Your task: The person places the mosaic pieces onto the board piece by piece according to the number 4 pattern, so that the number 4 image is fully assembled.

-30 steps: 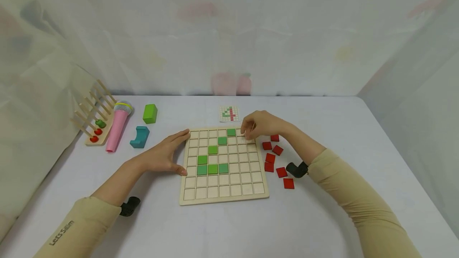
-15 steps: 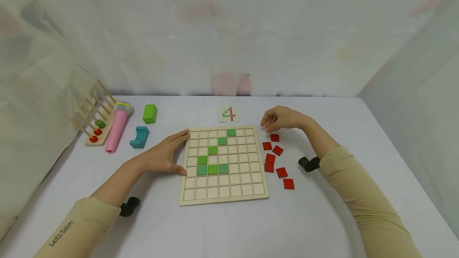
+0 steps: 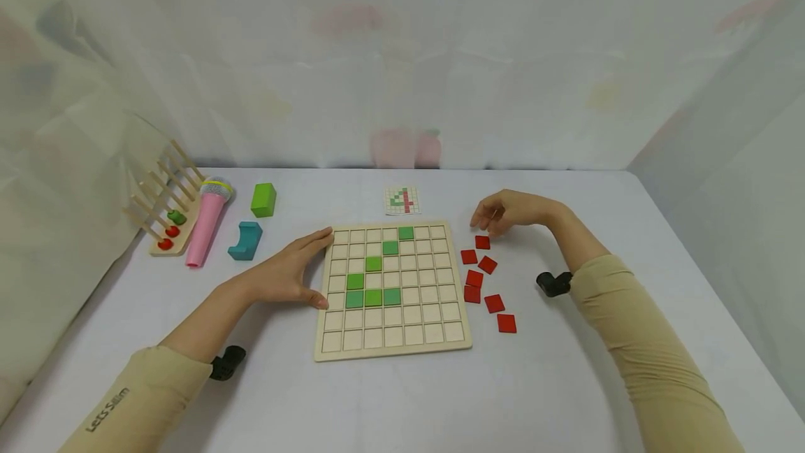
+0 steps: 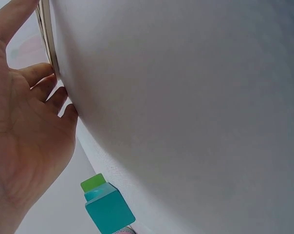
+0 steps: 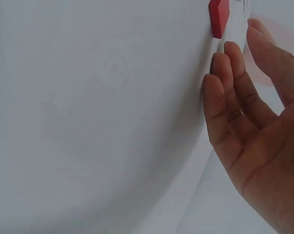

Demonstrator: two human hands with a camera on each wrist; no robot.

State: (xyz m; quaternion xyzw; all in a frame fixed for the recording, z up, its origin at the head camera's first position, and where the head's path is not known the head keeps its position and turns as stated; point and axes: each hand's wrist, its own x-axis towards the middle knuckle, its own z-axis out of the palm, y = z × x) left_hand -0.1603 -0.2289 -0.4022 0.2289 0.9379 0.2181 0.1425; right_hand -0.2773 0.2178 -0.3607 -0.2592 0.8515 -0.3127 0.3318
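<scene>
A wooden grid board [image 3: 428,313] lies on the white table with several green tiles [image 3: 373,297] set in a diagonal pattern. My left hand [image 3: 289,271] rests flat against the board's left edge [image 4: 45,29], its fingers [image 4: 25,126] straight and its palm empty. Several red tiles lie loose to the right of the board. My right hand [image 3: 503,212] hovers just behind the farthest red tile [image 3: 482,242], fingers relaxed and holding nothing. In the right wrist view its fingertips [image 5: 225,63] are close to that red tile [image 5: 218,17]. A small pattern card [image 3: 402,200] lies behind the board.
At the left stand a pink toy microphone [image 3: 207,222], a green block [image 3: 263,199], a teal block [image 3: 245,240] and a wooden peg rack [image 3: 165,212] with small beads. Pale curtains close in the table at the back and sides.
My right hand left the board's top right cells and moved right, to just behind the red tiles. The left hand and the board stayed put.
</scene>
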